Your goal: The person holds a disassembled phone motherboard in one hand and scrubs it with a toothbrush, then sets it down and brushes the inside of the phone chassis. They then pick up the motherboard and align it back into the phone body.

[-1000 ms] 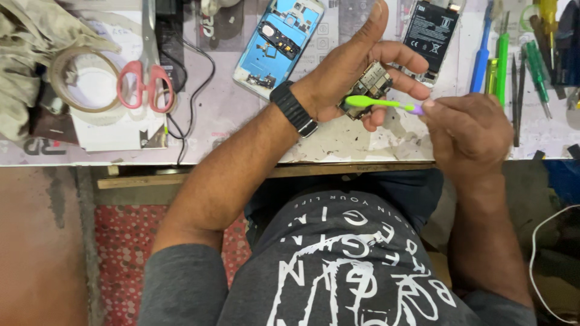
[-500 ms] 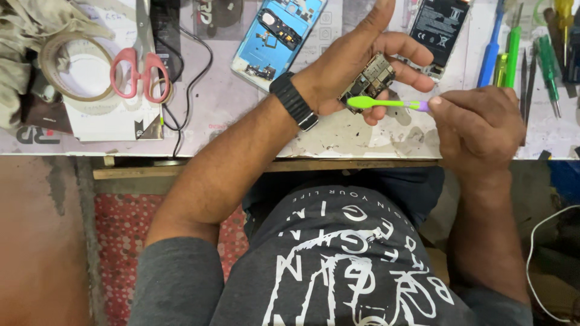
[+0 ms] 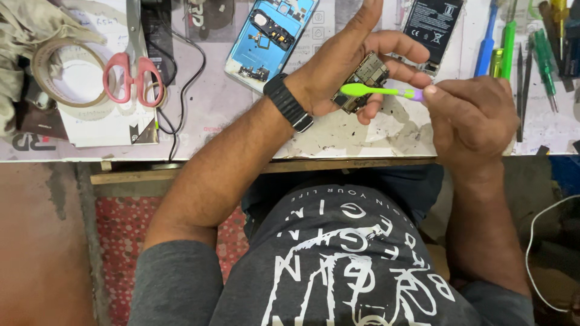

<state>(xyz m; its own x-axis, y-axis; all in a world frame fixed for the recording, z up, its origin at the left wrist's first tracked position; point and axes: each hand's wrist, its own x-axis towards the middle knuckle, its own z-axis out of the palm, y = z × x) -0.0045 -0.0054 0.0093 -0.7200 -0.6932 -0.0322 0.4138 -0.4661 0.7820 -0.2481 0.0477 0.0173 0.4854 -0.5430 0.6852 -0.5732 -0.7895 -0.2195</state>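
Note:
My left hand [image 3: 353, 63] holds a small phone circuit board [image 3: 367, 75] over the worn white worktop [image 3: 362, 136], fingers curled around it and thumb raised. My right hand [image 3: 471, 118] grips a green toothbrush [image 3: 374, 91] with a purple neck, its head lying against the board. A black watch [image 3: 288, 102] sits on my left wrist. An opened blue phone body [image 3: 272, 33] lies just behind my left hand. A black phone battery [image 3: 432, 24] rests behind the fingers.
Red-handled scissors [image 3: 132, 66] and a tape roll [image 3: 63, 72] lie at the left on paper, with a black cable [image 3: 181, 90] beside them. Several screwdrivers and tools [image 3: 513, 42] line the right. A cloth [image 3: 18, 36] sits far left. The table edge [image 3: 241, 169] is near my lap.
The view shifted slightly. The toothbrush head has moved a little along the circuit board while both hands stay in nearly the same place.

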